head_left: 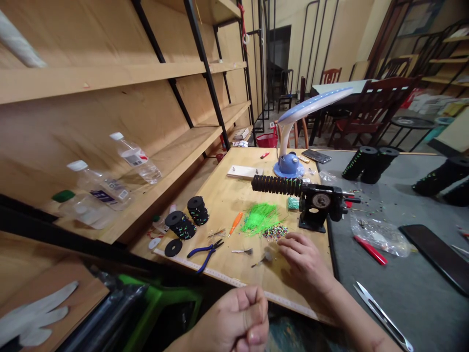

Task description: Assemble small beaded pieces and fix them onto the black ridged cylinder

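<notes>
My left hand [240, 318] is closed in a fist-like pinch in front of the table's near edge; whatever its fingers hold, if anything, is hidden. My right hand [306, 256] rests low over the wooden table, palm down, fingers loosely stretched out and thumb out of sight. Its fingertips are at the right edge of a pile of small multicoloured beads [273, 232]. Behind the beads lies a bundle of bright green strands [261, 218]. A black winding device [318, 205] stands just beyond my right hand, carrying a ribbed black roll [276, 185].
Blue-handled pliers [205, 252], an orange-handled tool [235, 223] and black spools [180, 224] lie to the left. A blue lamp [288, 164] stands at the back. On the grey mat to the right are tweezers [381, 313], a red pen [370, 249] and a phone [436, 254].
</notes>
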{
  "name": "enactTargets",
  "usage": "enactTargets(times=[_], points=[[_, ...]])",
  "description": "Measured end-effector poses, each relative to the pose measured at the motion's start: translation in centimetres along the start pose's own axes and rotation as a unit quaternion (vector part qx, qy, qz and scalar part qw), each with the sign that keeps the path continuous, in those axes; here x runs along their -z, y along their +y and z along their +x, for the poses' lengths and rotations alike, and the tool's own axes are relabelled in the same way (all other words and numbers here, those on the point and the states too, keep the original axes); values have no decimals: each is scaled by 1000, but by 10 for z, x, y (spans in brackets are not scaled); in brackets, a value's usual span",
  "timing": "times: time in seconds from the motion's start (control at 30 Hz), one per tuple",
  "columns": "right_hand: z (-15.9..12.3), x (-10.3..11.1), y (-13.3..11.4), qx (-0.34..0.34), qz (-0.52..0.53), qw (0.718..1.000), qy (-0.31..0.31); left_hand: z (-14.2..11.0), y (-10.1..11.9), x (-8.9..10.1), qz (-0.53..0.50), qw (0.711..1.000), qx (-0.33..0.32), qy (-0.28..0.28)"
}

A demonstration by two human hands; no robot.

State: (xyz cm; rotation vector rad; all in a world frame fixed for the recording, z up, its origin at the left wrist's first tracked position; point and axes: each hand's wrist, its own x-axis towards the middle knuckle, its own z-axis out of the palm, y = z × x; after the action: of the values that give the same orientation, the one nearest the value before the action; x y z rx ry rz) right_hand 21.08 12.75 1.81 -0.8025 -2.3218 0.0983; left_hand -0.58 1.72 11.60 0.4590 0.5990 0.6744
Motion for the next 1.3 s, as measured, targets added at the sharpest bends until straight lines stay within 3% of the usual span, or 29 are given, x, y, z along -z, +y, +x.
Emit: enactTargets(times=[0.17,0.3,0.37,0.47,0.6,0.73,0.9,1.03,1.1,1.13,1.23,1.3], points=[[-5,13,-6,-28,6,999,26,9,18,-17,75,995,-54,43],[-5,38,-42,-95,81,986,109,10,21,-22,181,976,-87,79],[-4,47,-73,-158,172,963,131,8,16,-22,236,964,-91,88],[-2,47,-113,-235,351,904,60,4,6,-19,299,941,-119,107],[-1,32,-129,-239,447,862,16,0,-4,-10,338,908,-185,162],[-1,19,-123,-228,396,890,-8,0,-8,3,351,892,-199,202],[-9,6,-124,-210,352,910,-68,5,-14,13,335,904,-175,200],[-19,-2,-123,-230,307,922,-50,11,-10,25,341,906,-158,196],[-25,-4,-122,-266,313,911,-14,16,-1,37,397,865,-203,229],[-28,-5,-122,-297,331,895,4,20,4,44,442,825,-246,254],[-35,-10,-123,-427,426,797,42,34,17,71,609,677,-317,266],[-38,-15,-123,-497,479,721,64,47,20,88,695,595,-295,275]])
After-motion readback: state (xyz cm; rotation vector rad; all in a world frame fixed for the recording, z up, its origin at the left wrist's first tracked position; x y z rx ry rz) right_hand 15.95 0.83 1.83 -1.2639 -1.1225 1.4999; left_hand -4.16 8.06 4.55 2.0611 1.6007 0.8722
